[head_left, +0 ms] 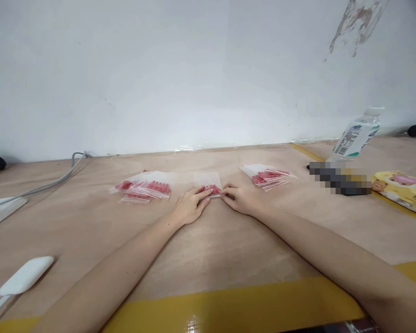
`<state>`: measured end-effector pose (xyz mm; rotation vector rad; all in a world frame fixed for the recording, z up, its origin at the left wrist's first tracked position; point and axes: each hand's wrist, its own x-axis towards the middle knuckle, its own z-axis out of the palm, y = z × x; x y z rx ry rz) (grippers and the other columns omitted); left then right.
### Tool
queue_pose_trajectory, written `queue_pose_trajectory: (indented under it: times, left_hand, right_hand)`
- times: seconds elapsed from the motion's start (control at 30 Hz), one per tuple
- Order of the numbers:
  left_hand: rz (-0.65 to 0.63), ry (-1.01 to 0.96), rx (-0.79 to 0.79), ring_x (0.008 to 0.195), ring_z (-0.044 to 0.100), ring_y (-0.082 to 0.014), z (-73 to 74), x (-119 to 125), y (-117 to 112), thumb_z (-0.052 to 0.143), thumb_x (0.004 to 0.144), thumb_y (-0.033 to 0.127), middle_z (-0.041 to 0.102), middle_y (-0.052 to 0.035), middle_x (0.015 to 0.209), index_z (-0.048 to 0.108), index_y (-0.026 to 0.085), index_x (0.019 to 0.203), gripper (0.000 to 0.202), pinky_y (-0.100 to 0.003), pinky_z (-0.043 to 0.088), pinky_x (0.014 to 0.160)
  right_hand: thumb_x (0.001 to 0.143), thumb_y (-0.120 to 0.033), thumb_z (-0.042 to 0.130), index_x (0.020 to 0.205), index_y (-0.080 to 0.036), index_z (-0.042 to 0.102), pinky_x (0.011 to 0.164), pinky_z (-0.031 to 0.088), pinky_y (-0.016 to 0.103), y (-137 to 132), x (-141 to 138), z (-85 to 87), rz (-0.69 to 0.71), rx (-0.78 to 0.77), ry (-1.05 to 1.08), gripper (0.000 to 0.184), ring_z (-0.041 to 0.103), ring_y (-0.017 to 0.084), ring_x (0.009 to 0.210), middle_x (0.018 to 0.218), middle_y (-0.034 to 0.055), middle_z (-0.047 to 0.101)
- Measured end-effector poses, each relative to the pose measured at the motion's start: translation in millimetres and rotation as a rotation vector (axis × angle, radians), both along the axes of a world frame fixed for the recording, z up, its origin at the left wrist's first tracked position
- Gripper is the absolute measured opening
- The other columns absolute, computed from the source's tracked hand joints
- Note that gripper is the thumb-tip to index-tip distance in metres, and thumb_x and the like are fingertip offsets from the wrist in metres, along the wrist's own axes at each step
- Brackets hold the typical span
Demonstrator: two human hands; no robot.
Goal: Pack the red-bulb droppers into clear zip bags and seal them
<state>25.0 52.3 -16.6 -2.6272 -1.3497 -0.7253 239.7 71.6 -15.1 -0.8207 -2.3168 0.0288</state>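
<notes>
A small clear zip bag [208, 182] with red pieces inside lies flat on the wooden table [208, 245], straight ahead of me. My left hand [190, 206] rests on its near left edge, fingers stretched out and pressed flat on the bag. My right hand [241, 198] sits at the bag's near right corner with curled fingers pinching its edge. A pile of similar filled bags [145, 187] lies to the left, and another pile of bags [267, 176] lies to the right.
A plastic bottle [357, 134] leans at the right rear beside a yellow packet [404, 190] and a dark object. A grey cable [48, 185] runs to a white device [2, 208] at left. A white oblong object [26, 275] lies near left. Yellow tape [229, 303] lines the front edge.
</notes>
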Motion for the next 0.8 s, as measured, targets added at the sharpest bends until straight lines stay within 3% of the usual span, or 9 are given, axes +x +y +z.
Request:
queue_pose_trajectory:
  times: [0.33,0.53,0.8]
  left_hand:
    - [-0.124,-0.028,0.228,0.104,0.051,-0.0236,5.5,12.4,6.8,0.054,0.083,0.026,0.059,-0.0078,0.108,0.063,0.020,0.102,0.022,-0.042,0.041,0.090]
    - [-0.210,-0.001,0.276,0.089,0.057,-0.0194,2.8,25.8,19.1,0.049,0.085,0.018,0.066,-0.0045,0.089,0.064,0.018,0.084,0.015,-0.036,0.043,0.083]
    - [-0.290,0.050,0.330,0.083,0.059,-0.0175,4.8,23.0,20.6,0.046,0.086,0.016,0.067,-0.0038,0.086,0.062,0.017,0.081,0.017,-0.034,0.043,0.081]
  right_hand:
    - [0.087,-0.022,0.046,0.078,-0.017,0.065,0.075,0.031,0.031,5.8,-1.4,-0.2,-0.104,0.197,-0.169,0.021,0.056,0.014,0.075,0.079,0.0039,0.065]
    - [0.087,-0.027,0.048,0.080,-0.019,0.066,0.076,0.031,0.030,5.0,-3.5,1.6,-0.089,0.157,-0.134,0.021,0.055,0.013,0.075,0.079,0.0029,0.065]
    - [0.087,-0.027,0.047,0.078,-0.017,0.066,0.075,0.029,0.031,4.4,-4.5,0.9,-0.084,0.221,-0.159,0.023,0.053,0.012,0.072,0.077,0.0032,0.065]
